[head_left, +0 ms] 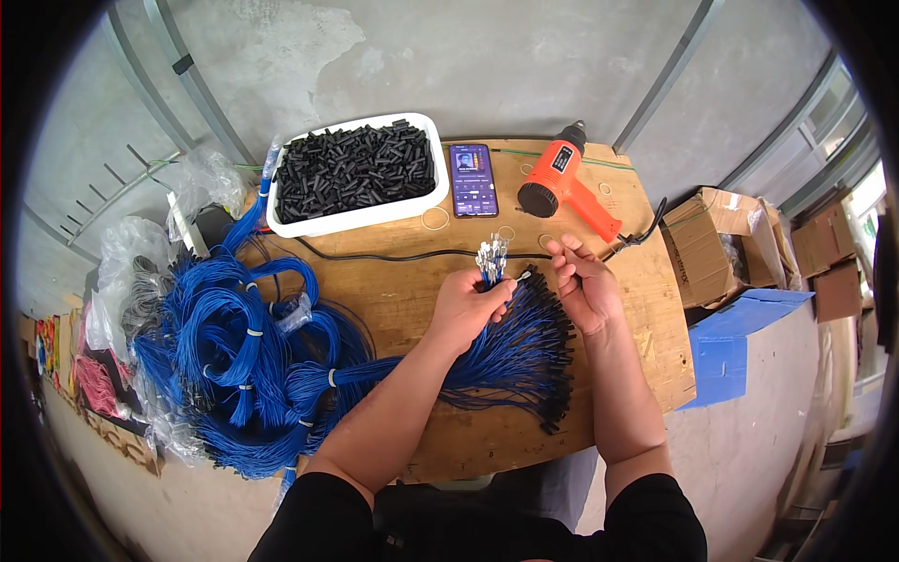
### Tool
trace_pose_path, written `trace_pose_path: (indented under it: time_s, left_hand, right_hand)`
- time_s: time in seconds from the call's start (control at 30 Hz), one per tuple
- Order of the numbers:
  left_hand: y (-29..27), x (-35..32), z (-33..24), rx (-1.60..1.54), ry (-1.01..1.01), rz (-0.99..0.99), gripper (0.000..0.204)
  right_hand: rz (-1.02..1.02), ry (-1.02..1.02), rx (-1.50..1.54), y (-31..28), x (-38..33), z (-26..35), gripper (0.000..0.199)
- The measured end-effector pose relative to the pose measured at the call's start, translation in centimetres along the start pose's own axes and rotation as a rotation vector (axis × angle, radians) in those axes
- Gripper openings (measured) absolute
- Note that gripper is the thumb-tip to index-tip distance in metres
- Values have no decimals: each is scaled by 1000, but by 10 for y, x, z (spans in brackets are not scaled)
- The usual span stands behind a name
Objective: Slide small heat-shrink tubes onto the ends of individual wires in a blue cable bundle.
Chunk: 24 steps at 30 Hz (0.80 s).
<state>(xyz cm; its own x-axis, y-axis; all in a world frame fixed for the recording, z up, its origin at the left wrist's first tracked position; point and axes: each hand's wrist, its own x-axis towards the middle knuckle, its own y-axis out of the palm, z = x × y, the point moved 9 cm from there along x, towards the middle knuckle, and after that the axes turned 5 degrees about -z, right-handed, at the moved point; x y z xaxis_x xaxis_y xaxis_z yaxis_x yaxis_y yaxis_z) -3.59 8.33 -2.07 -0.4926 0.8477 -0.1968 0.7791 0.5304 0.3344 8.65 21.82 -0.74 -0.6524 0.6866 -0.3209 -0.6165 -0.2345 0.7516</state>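
While my left hand (465, 304) grips a bunch of blue wires (491, 262) upright over the wooden table (393, 281), metal tips up, my right hand (582, 286) pinches something small just beside them; I can't tell what, probably a black sleeve. Sleeved wires (534, 356) fan out below my hands. I judge I'm mid-sleeving, one wire at a time. Next calls for fine aim onto a single tip; spare sleeves sit in the white tray (356, 215).
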Motion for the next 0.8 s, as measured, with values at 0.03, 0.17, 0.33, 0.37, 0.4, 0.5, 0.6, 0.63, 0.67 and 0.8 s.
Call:
trace_pose_path:
  time_s: [0.03,0.17,0.33,0.37,0.4,0.5,0.6,0.63,0.67,0.8]
  left_hand:
    - [0,0,0,-7,-1,-1,13]
    - [-2,0,-2,-25,0,-22,13]
    - [-1,1,-1,-21,-2,-19,13]
    - [-2,1,0,-21,-1,-21,13]
    - [-2,1,0,-17,-1,-19,13]
    - [-2,1,0,-19,0,-14,13]
    - [-1,1,-1,-30,3,-9,13]
    - [0,1,-2,-35,4,-10,13]
    - [0,0,-2,-35,4,-12,13]
    - [-2,0,-2,-67,3,-22,16]
  right_hand:
    - [38,-6,-12,0,1,0,13]
    - [51,-22,0,1,1,1,13]
    - [95,-92,-7,2,2,8,16]
    - [54,-109,-24,4,1,9,16]
    - [54,-108,-24,6,0,8,16]
    - [-31,-108,-50,9,-4,6,16]
    - [-148,-132,-131,2,-7,10,17]
    - [7,-122,-171,5,-4,10,18]
    - [164,-108,-210,20,-8,6,18]
    - [82,-208,-434,27,-16,3,18]
